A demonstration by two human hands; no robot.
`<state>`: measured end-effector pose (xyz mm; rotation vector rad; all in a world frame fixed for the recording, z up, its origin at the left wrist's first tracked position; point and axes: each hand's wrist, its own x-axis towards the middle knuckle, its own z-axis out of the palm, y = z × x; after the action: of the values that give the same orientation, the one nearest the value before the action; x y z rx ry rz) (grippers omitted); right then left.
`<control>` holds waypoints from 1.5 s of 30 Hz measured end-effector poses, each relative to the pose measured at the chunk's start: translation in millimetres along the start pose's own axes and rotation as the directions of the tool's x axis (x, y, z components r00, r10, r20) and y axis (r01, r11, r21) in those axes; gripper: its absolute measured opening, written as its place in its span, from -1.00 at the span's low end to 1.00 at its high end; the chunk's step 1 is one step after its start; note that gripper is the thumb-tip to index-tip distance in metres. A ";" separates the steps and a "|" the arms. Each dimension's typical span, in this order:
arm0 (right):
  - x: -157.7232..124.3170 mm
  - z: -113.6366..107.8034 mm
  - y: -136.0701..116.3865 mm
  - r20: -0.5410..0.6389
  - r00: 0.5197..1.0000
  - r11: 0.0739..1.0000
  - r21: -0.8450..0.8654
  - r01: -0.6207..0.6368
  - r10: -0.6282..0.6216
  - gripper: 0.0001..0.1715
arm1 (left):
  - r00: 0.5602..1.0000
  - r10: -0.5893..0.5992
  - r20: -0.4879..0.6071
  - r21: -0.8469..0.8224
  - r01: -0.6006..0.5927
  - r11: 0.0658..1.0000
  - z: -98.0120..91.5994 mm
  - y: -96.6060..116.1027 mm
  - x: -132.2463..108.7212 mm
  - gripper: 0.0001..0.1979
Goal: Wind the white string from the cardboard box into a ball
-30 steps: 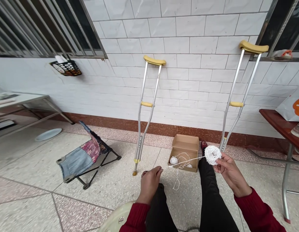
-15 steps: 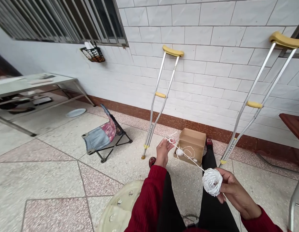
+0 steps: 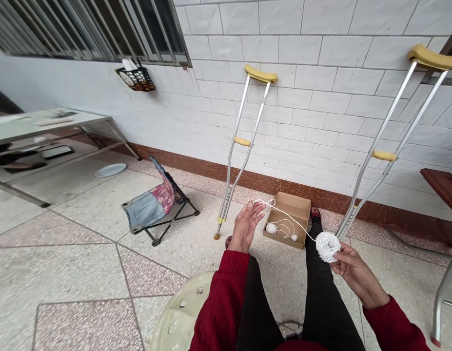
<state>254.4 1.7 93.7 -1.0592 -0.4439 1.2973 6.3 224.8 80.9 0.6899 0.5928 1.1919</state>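
A wound ball of white cord is held at its edge by my right hand, thumb and fingers closed on it. From the ball a strand of white cord runs slackly up and left to my left hand. That hand pinches the cord near its fingertips, where a few loose loops stick out; the other fingers are partly spread. Below the strand, on the floor between my feet, stands an open cardboard box with a small white cord ball, a smaller white piece and loose cord inside.
Two metal crutches with yellow pads lean on the tiled wall. A low folding chair stands left, near a table and a white plate. A pale plastic stool is beside my left leg.
The ball of cord in my right hand has moved up and slightly right and turned. The strand has gone from taut to sagging. My left hand has shifted slightly, its fingers opening somewhat.
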 end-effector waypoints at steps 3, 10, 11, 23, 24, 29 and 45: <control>-2.9 2.3 1.5 0.018 1.000 0.998 -0.056 0.006 -0.005 -0.61 | 0.994 0.053 -0.093 0.004 -0.053 0.999 -3.3 -1.1 3.5 -0.77; -2.0 -23.4 -7.0 -0.072 0.997 0.999 -0.046 0.022 -0.025 -0.56 | 0.980 0.155 -0.126 0.218 -0.125 0.968 -9.7 7.9 6.2 -0.69; 0.4 -30.5 -12.0 -0.136 0.989 0.998 -0.010 0.061 -0.062 -0.57 | 0.979 0.171 -0.108 0.248 -0.140 0.959 -10.4 9.5 4.7 -0.65; 15.5 -25.4 -57.2 -0.140 0.952 0.961 -0.010 0.275 -0.274 -0.66 | 0.979 0.194 -0.069 0.135 -0.183 0.974 -14.7 16.9 -4.8 -0.72; 14.9 -20.9 -59.6 -0.121 0.955 0.963 -0.012 0.270 -0.269 -0.67 | 0.985 0.159 -0.067 0.160 -0.146 0.976 -16.2 12.8 -4.5 -0.71; 13.6 9.7 -79.3 -0.024 0.970 0.970 -0.026 0.243 -0.244 -0.63 | 0.984 -0.107 -0.142 0.225 0.137 0.965 -25.6 -17.9 0.0 -0.73; 27.2 64.4 -72.4 0.186 0.973 0.988 0.097 0.123 -0.139 -0.73 | 0.943 -0.197 0.269 0.589 0.001 0.808 47.7 -139.2 -39.1 -0.67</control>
<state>251.7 57.4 177.5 -0.8232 -0.5898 1.2934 117.7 149.1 9.9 1.3334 0.7163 0.7608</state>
